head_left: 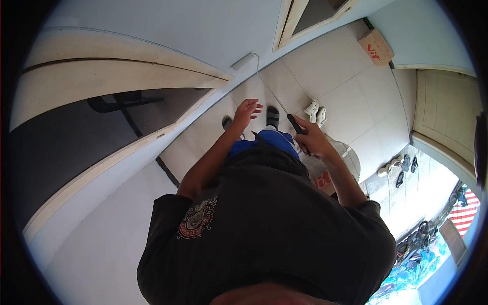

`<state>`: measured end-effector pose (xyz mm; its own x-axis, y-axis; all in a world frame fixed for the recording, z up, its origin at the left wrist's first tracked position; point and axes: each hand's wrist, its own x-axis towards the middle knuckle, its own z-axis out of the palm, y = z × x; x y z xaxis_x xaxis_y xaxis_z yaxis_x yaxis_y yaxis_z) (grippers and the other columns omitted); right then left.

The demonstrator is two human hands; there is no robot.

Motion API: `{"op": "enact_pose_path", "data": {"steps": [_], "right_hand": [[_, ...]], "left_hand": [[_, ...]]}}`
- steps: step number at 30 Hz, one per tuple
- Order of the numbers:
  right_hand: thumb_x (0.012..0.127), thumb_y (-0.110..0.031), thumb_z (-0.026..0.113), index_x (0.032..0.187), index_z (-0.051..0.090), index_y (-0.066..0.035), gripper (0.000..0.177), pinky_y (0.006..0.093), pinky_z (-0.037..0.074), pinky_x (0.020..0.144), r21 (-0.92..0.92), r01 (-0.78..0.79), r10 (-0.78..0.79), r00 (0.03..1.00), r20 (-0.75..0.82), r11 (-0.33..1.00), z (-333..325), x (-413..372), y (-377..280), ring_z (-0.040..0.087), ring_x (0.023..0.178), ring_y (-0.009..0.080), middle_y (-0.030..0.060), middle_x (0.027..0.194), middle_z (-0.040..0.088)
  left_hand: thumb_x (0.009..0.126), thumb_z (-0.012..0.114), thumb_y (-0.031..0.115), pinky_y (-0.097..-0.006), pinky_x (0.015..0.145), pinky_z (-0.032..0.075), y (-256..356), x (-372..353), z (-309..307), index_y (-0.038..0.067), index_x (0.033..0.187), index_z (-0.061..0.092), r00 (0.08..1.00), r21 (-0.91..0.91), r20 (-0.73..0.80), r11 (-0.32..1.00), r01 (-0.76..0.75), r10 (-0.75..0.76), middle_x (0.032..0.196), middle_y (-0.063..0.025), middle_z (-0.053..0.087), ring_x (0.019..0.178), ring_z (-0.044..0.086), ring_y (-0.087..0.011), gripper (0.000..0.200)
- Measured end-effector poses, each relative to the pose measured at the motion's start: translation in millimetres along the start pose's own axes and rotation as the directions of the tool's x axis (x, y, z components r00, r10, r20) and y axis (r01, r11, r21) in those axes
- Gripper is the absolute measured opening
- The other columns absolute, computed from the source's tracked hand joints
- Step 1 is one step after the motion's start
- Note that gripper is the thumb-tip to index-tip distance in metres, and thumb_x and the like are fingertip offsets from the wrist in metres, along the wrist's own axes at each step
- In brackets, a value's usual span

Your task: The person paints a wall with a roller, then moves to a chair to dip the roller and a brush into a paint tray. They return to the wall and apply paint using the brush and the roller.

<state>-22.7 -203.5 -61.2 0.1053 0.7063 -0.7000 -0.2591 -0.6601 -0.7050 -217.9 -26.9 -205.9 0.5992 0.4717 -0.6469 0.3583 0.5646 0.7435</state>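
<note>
My right hand (311, 138) is wrapped round the black handle of a paint roller (294, 123). The roller's thin metal rod runs up and away to its pale sleeve, which lies right at the lower part of the light blue-grey wall (188, 30). Held out over the floor, my left hand (248, 114) has its fingers apart and nothing in them. Below it are my feet in dark sandals (273, 116).
White clogs (315, 112) stand on the tiled floor (351, 104) beyond my right hand. A cardboard box (376, 47) with red lettering sits by the far wall. Framed openings (127, 104) cut the wall at left. More footwear (400, 165) lies by the doorway at right.
</note>
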Motion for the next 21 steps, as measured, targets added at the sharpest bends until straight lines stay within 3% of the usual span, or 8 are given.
{"op": "enact_pose_path", "data": {"steps": [2,3,8,11,14,16,21], "right_hand": [[0.080,0.004,0.055,0.146,0.037,-0.002,0.069,0.0249,0.034,0.038,0.059,0.009,-0.009,1.000,0.016,0.998,3,-18,-19,0.044,0.039,0.0080,0.0009,0.054,0.050],[0.078,0.002,0.056,0.144,0.042,-0.001,0.067,0.0260,0.036,0.040,0.012,0.034,-0.034,0.999,0.000,0.999,1,1,1,0.047,0.043,0.0088,0.0038,0.060,0.055],[0.078,0.003,0.056,0.133,0.054,-0.006,0.055,0.0255,0.037,0.039,0.153,-0.008,0.009,1.000,-0.001,0.988,13,150,71,0.047,0.042,0.0101,0.0020,0.060,0.052],[0.081,0.002,0.056,0.146,0.042,-0.011,0.067,0.0260,0.038,0.040,0.249,-0.112,0.104,0.994,0.044,0.962,15,208,106,0.046,0.042,0.0107,0.0010,0.056,0.050],[0.078,0.003,0.056,0.136,0.051,-0.004,0.059,0.0262,0.038,0.040,0.251,-0.025,0.018,0.999,0.029,0.968,5,153,91,0.047,0.042,0.0102,0.0021,0.058,0.051],[0.078,0.003,0.056,0.143,0.044,-0.002,0.066,0.0259,0.037,0.040,0.103,0.036,-0.035,0.999,-0.005,0.994,-4,77,53,0.047,0.042,0.0099,0.0031,0.057,0.052],[0.078,0.002,0.057,0.145,0.041,-0.002,0.069,0.0261,0.038,0.041,0.062,0.058,-0.057,0.998,-0.018,0.996,-5,-47,-16,0.047,0.042,0.0104,0.0042,0.057,0.055]], "left_hand": [[0.100,0.046,0.023,-0.0361,0.091,0.045,3,-1,6,0.008,0.126,0.051,1.000,-0.014,-0.004,1.000,-0.022,0.022,0.118,-0.0091,0.066,0.108,0.060,-0.0198,0.031],[0.100,0.046,0.023,-0.0360,0.091,0.045,3,-2,9,0.008,0.125,0.051,0.999,-0.013,-0.010,0.999,-0.031,0.031,0.118,-0.0089,0.066,0.108,0.061,-0.0196,0.030],[0.099,0.046,0.022,-0.0358,0.091,0.046,-7,-10,9,0.008,0.123,0.052,0.995,-0.074,-0.090,0.996,-0.050,0.044,0.117,-0.0085,0.067,0.106,0.062,-0.0193,0.028],[0.099,0.046,0.022,-0.0359,0.091,0.046,-6,-8,6,0.008,0.122,0.052,0.987,-0.097,-0.158,0.995,-0.023,0.008,0.116,-0.0091,0.067,0.105,0.062,-0.0195,0.028],[0.099,0.045,0.022,-0.0359,0.090,0.046,-1,-13,4,0.008,0.122,0.053,0.991,-0.063,-0.132,0.998,-0.021,0.012,0.116,-0.0096,0.067,0.105,0.062,-0.0195,0.028],[0.100,0.044,0.022,-0.0358,0.090,0.046,3,-9,3,0.008,0.123,0.053,0.991,-0.047,-0.125,0.998,-0.047,0.040,0.116,-0.0097,0.067,0.105,0.061,-0.0195,0.028],[0.099,0.045,0.022,-0.0359,0.090,0.046,2,6,1,0.008,0.122,0.053,0.993,-0.087,-0.101,0.994,-0.069,0.060,0.116,-0.0094,0.066,0.105,0.061,-0.0194,0.028]]}}
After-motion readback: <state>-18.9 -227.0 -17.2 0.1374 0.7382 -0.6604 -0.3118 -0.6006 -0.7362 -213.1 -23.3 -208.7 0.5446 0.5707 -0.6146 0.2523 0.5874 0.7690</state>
